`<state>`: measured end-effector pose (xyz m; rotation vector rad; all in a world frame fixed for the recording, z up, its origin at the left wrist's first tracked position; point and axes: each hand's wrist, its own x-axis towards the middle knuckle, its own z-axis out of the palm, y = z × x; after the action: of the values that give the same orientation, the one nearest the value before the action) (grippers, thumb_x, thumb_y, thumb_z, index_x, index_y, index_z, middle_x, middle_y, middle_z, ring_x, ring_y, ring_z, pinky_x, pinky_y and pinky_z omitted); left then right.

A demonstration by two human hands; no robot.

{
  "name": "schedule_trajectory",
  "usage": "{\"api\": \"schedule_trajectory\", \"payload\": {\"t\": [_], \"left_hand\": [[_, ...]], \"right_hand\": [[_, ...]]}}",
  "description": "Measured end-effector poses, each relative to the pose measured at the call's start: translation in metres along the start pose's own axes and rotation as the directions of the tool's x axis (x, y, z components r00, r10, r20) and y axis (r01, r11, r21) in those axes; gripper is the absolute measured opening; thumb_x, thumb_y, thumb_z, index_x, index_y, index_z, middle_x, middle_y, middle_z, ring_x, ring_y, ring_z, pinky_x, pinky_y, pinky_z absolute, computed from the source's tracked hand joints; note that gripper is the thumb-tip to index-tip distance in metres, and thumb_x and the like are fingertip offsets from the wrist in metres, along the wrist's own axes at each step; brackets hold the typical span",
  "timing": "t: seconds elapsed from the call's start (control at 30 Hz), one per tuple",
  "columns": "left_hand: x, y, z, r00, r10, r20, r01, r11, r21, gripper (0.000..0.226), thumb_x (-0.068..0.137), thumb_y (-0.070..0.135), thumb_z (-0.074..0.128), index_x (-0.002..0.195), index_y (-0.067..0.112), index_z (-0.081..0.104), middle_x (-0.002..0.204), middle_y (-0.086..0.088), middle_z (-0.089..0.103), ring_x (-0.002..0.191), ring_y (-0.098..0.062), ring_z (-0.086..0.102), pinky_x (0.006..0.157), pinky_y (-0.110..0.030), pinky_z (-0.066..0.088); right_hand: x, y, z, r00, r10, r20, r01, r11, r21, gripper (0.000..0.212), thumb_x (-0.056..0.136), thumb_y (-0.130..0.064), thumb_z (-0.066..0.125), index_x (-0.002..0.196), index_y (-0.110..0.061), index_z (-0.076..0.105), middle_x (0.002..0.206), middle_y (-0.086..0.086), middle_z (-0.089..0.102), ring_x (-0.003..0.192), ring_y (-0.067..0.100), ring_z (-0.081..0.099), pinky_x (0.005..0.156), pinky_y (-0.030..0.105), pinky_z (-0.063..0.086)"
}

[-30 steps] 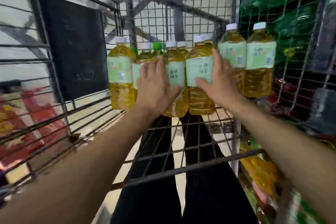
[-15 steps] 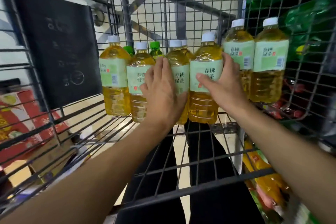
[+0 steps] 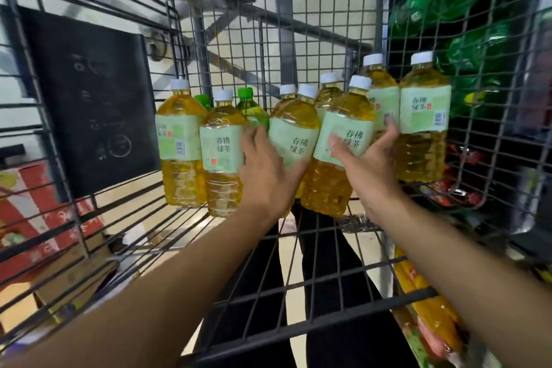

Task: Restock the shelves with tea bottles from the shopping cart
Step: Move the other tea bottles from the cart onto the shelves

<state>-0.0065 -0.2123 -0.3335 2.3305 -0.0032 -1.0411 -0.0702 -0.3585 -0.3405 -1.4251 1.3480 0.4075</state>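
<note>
The grey wire-mesh shopping cart (image 3: 227, 251) fills the frame, and the task's clear plastic tea bottles with white caps and pale green labels stand in a row across its middle, on the mesh floor against the far wall. Two of them lean toward the viewer at centre: the left hand (image 3: 268, 176) curls its grip round the left tilted tea bottle (image 3: 294, 140), fingers behind and thumb at the front, while the right hand (image 3: 366, 166) wraps the right tilted tea bottle (image 3: 343, 143), thumb across its label. To lift them well, I judge each grip should close at the label band, where the body is stiffest, then rise straight up so the bases clear the mesh and the upright tea bottle with a white cap (image 3: 221, 155) just left of the hands is not knocked. Compared with half a second ago, both held bottles have tipped from upright, and the camera has drawn nearer, so the row looks larger.
</note>
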Motion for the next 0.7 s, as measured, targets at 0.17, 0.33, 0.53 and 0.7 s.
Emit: {"api": "schedule_trajectory", "payload": {"t": [0.17,0.33,0.53,0.7], "left_hand": [[0.002,-0.001,0.004,0.985,-0.155,0.072,0.166,0.966,-0.199,0.059,0.084,0.048,0.075,0.127,0.036,0.036,0.117,0.008,0.062,0.106,-0.016,0.064,0.086,-0.039,0.06],[0.009,0.004,-0.003,0.928,-0.275,0.25,0.364,0.813,-0.455,0.055,0.095,0.03,0.07,0.136,0.028,0.033,0.116,0.006,0.063,0.097,-0.01,0.065,0.07,-0.021,0.056],[0.009,-0.003,-0.003,0.882,-0.322,0.345,0.467,0.703,-0.537,0.065,0.092,0.04,0.074,0.142,0.016,0.041,0.122,-0.005,0.068,0.104,-0.025,0.071,0.087,-0.048,0.061],[0.014,-0.008,-0.006,0.858,-0.3,0.416,0.501,0.664,-0.555,0.074,0.082,0.041,0.083,0.139,0.013,0.046,0.122,-0.011,0.07,0.101,-0.03,0.074,0.084,-0.054,0.061]], "right_hand": [[0.0,0.004,0.0,0.989,0.079,0.125,-0.097,0.984,0.148,0.073,0.093,-0.03,0.073,0.149,-0.037,0.027,0.12,-0.011,0.067,0.106,0.007,0.065,0.085,0.033,0.057],[-0.003,-0.004,0.009,0.991,0.074,0.109,-0.088,0.987,0.134,0.095,0.093,-0.026,0.073,0.156,-0.038,0.004,0.127,-0.007,0.06,0.114,0.013,0.061,0.098,0.042,0.053],[-0.004,0.001,-0.001,0.993,0.104,0.057,-0.109,0.988,0.107,0.091,0.088,-0.021,0.079,0.155,-0.026,0.018,0.105,-0.014,0.063,0.092,0.001,0.063,0.073,0.025,0.054],[0.004,0.001,-0.009,0.986,0.12,0.112,-0.132,0.986,0.104,0.082,0.077,-0.022,0.088,0.138,-0.034,0.034,0.116,-0.006,0.066,0.098,0.01,0.066,0.071,0.029,0.053]]}}
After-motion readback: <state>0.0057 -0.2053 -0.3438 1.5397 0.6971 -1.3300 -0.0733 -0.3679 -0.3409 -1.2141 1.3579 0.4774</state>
